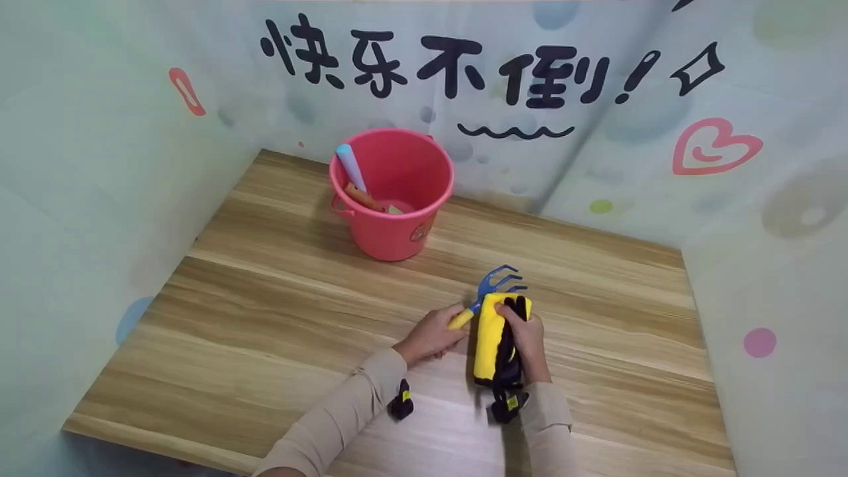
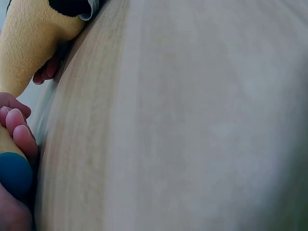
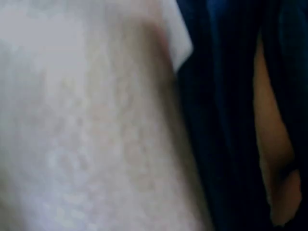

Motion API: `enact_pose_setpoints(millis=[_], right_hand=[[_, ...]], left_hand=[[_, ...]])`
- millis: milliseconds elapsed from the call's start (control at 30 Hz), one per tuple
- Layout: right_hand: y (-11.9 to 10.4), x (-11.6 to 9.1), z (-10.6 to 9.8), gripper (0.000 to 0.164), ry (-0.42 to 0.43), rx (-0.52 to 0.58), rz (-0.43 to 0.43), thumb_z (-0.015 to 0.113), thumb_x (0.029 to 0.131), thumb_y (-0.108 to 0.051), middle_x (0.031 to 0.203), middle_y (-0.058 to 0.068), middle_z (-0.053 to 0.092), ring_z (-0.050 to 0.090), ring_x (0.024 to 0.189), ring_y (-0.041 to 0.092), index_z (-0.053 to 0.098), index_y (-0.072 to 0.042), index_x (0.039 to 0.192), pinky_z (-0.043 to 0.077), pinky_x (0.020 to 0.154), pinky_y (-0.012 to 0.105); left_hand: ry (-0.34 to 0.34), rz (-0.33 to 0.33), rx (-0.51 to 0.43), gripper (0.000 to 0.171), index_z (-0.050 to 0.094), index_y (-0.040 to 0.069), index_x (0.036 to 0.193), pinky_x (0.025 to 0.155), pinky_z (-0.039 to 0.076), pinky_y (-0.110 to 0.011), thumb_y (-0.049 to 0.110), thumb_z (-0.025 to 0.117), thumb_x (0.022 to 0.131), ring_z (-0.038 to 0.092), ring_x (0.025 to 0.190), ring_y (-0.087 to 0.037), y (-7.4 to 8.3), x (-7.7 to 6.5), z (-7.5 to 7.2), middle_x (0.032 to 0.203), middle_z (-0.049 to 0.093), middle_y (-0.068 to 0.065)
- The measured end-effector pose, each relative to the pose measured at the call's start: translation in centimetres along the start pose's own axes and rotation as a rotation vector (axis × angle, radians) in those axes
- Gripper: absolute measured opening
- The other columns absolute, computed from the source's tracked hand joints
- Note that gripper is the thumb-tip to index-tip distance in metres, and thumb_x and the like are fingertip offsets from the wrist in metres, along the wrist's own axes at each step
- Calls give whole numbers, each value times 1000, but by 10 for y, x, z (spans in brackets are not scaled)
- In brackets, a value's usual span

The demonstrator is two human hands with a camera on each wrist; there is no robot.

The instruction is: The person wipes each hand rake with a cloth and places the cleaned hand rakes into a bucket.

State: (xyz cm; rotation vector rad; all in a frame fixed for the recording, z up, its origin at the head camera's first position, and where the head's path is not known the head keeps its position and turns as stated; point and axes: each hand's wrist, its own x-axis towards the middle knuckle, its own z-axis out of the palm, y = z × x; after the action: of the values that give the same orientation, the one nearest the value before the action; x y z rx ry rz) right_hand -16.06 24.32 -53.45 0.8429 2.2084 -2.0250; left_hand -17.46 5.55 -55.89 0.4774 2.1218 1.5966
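In the head view my left hand [image 1: 434, 333] grips the yellow handle of a small hand rake [image 1: 462, 318]. Its blue tines point up and right, just beyond the top end of a yellow and black cloth thing [image 1: 489, 338], which looks like a soft pouch. My right hand [image 1: 530, 338] holds that pouch-like thing from its right side, the thumb across its black part. The left wrist view shows curled fingers [image 2: 21, 132] round the handle, whose end is blue, with the yellow cloth [image 2: 33, 43] above. Dark cloth [image 3: 216, 120] fills much of the blurred right wrist view.
A pink bucket [image 1: 391, 238] stands at the back of the wooden table [image 1: 265, 318]. Inside it lean a light blue and white stick [image 1: 351, 165] and an orange-brown piece [image 1: 362, 197]. Printed cloth walls [image 1: 762, 278] close in the back and both sides.
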Motion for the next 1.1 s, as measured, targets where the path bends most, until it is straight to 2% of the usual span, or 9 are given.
enact_pose_setpoints(millis=[367,733,933,1100], right_hand=[[0,3,-3,39,132,-20,15,71,74,-37,62,-5,57,56,56,8,56,-2,85,48,54,21],[1,3,-1,46,200,60,25,70,72,-44,72,-1,59,58,62,10,56,-5,90,51,58,23],[2,4,1,52,273,76,11,70,70,-52,80,-1,58,57,68,8,57,-7,92,50,62,20],[4,3,3,53,282,162,-6,70,69,-54,84,-1,60,59,73,9,58,-9,94,51,66,20]], left_hand=[[14,-7,39,21,50,12,103,29,35,-21,11,56,83,41,37,-9,2,0,0,57,50,0],[10,6,81,21,49,11,101,30,35,-21,11,56,82,42,38,-9,4,-1,-1,58,49,1],[17,0,82,21,50,15,103,30,36,-22,14,57,83,42,37,-9,3,0,1,59,49,2],[14,1,70,25,50,21,109,30,37,-22,17,57,86,43,38,-10,2,-1,0,59,49,1]])
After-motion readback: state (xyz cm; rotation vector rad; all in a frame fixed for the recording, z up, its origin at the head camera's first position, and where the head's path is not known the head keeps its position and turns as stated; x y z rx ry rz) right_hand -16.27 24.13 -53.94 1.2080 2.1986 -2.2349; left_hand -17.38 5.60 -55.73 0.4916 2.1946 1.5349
